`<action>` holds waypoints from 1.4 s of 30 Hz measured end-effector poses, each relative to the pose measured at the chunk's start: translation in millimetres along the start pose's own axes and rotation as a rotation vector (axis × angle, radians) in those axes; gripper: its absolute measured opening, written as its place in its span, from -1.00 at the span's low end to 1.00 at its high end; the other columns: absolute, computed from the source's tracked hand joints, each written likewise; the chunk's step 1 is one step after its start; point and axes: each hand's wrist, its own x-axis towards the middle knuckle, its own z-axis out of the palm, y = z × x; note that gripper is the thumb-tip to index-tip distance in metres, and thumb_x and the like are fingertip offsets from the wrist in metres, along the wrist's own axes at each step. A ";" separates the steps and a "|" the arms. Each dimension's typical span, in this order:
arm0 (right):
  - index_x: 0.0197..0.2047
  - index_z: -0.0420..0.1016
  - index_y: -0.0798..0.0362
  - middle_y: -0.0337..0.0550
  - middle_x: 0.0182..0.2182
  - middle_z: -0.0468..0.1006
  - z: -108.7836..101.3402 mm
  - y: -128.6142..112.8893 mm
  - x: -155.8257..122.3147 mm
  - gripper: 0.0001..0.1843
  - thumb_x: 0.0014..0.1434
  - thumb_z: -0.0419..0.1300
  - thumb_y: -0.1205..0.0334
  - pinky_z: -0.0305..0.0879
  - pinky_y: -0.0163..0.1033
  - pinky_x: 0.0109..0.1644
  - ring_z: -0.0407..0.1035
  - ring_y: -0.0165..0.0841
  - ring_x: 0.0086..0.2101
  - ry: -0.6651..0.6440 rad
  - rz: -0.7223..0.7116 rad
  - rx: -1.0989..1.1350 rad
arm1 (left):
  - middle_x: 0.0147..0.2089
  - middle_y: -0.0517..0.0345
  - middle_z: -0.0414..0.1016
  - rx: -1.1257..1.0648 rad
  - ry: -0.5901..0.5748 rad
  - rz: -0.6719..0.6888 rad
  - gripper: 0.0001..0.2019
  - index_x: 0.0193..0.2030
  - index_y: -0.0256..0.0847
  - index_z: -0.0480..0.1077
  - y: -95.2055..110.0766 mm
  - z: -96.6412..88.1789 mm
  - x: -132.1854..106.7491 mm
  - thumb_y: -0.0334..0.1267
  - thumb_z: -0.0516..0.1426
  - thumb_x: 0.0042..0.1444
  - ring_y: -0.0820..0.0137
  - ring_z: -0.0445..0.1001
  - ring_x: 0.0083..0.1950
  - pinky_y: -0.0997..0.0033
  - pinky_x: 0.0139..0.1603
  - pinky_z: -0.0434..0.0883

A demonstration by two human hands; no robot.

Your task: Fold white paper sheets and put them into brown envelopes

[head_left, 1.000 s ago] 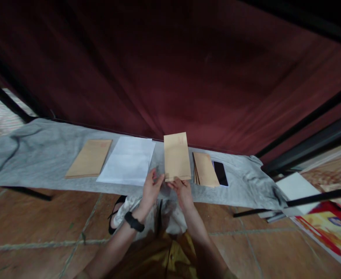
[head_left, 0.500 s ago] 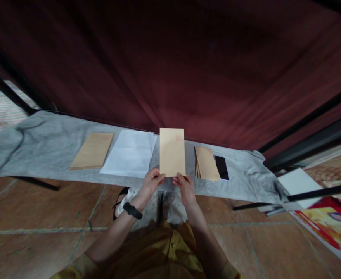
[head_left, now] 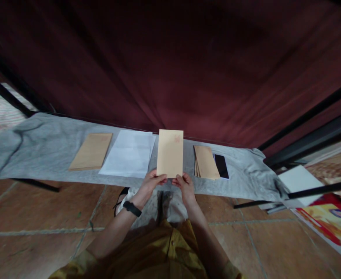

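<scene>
The left hand (head_left: 152, 182) pinches the near left corner of an envelope (head_left: 170, 153), thumb on top and the other fingers curled beneath; the right hand (head_left: 185, 184) grips the near right corner in the same way. The envelope is over the middle of the table (head_left: 246, 176), its near side towards the table's near edge and its far side reaching, in this view, past the far edge against the curtain (head_left: 170, 77); whether it touches the cloth cannot be told. It looks like light, fairly stiff paper, flat and dry, so it should bend or crease rather than break; a soft pinch at both near corners seems enough, well clear of the red print. Just left of it lies white paper (head_left: 128, 153), with a pile of envelopes (head_left: 91, 152) farther towards the table's left end, near the front edge. To the right, a slightly fanned pile (head_left: 207, 162) lies by a phone (head_left: 222, 166), short of the table's right corners. A watch (head_left: 132, 208) circles the left wrist.
</scene>
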 end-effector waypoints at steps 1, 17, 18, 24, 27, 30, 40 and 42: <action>-0.29 0.49 0.01 -0.31 -0.45 0.61 0.3 0.3 -0.1 -0.60 -0.11 0.48 0.00 0.52 -0.26 -0.30 0.52 -0.37 -0.45 -0.003 0.004 -0.006 | -0.36 0.10 0.63 0.002 0.016 0.006 -0.59 -0.22 -0.29 0.55 -1.3 -0.2 1.0 -0.13 0.45 -0.19 0.40 0.52 -0.38 0.43 -0.30 0.43; -0.17 0.56 0.05 -0.21 -0.36 0.68 11.9 6.5 -3.6 -0.53 -0.15 0.49 0.04 0.51 -0.25 -0.34 0.51 -0.36 -0.47 -0.007 0.002 -0.029 | -0.38 0.14 0.62 -0.033 0.061 0.079 -0.56 -0.21 -0.29 0.52 -2.4 14.5 -1.4 -0.15 0.46 -0.23 0.43 0.48 -0.44 0.44 -0.40 0.41; -0.18 0.56 0.05 -0.21 -0.36 0.68 11.2 7.1 -3.2 -0.53 -0.15 0.49 0.03 0.51 -0.25 -0.34 0.51 -0.36 -0.48 0.000 0.008 -0.031 | -0.38 0.14 0.62 -0.026 0.065 0.075 -0.58 -0.23 -0.28 0.52 -2.6 13.8 -1.3 -0.15 0.46 -0.23 0.42 0.49 -0.45 0.43 -0.39 0.42; -0.27 0.55 0.04 -0.21 -0.43 0.67 3.1 7.0 0.9 -0.55 -0.17 0.47 -0.04 0.53 -0.22 -0.34 0.53 -0.31 -0.47 0.010 0.054 -0.044 | -0.31 0.02 0.67 0.029 0.000 0.027 -0.60 -0.22 -0.31 0.55 -3.8 3.3 -0.9 -0.09 0.42 -0.14 0.31 0.59 -0.35 0.36 -0.30 0.50; -0.30 0.54 0.02 -0.21 -0.43 0.66 -2.6 5.9 2.0 -0.56 -0.16 0.46 -0.09 0.55 -0.18 -0.29 0.55 -0.29 -0.44 -0.011 0.044 -0.073 | -0.27 -0.04 0.69 0.043 -0.034 -0.002 -0.58 -0.19 -0.32 0.57 -3.1 -3.2 -1.4 -0.05 0.40 -0.11 0.27 0.63 -0.31 0.33 -0.25 0.52; -0.32 0.55 0.02 -0.22 -0.45 0.65 -10.0 5.4 5.2 -0.57 -0.12 0.44 -0.12 0.55 -0.18 -0.28 0.55 -0.29 -0.44 -0.029 0.038 -0.129 | -0.28 -0.04 0.68 0.050 -0.031 -0.027 -0.58 -0.23 -0.31 0.58 -3.4 -8.8 -0.1 -0.02 0.42 -0.12 0.28 0.63 -0.33 0.34 -0.25 0.52; -0.47 0.50 0.01 -0.28 -0.63 0.56 -17.1 6.5 33.9 -0.70 -0.12 0.39 -0.03 0.36 -0.32 -0.56 0.40 -0.39 -0.63 0.063 0.057 -0.298 | -0.50 0.13 0.55 0.130 0.108 -0.059 -0.63 -0.37 -0.26 0.45 -13.6 -11.1 25.3 -0.02 0.39 -0.14 0.38 0.54 -0.49 0.41 -0.40 0.48; -0.45 0.52 0.01 -0.31 -0.64 0.55 -17.4 8.8 34.9 -0.74 -0.11 0.37 0.01 0.34 -0.35 -0.58 0.38 -0.41 -0.65 0.066 0.052 -0.329 | -0.53 0.19 0.51 0.161 0.132 -0.056 -0.67 -0.35 -0.23 0.43 -16.6 -11.1 29.8 -0.05 0.37 -0.11 0.40 0.51 -0.54 0.44 -0.46 0.43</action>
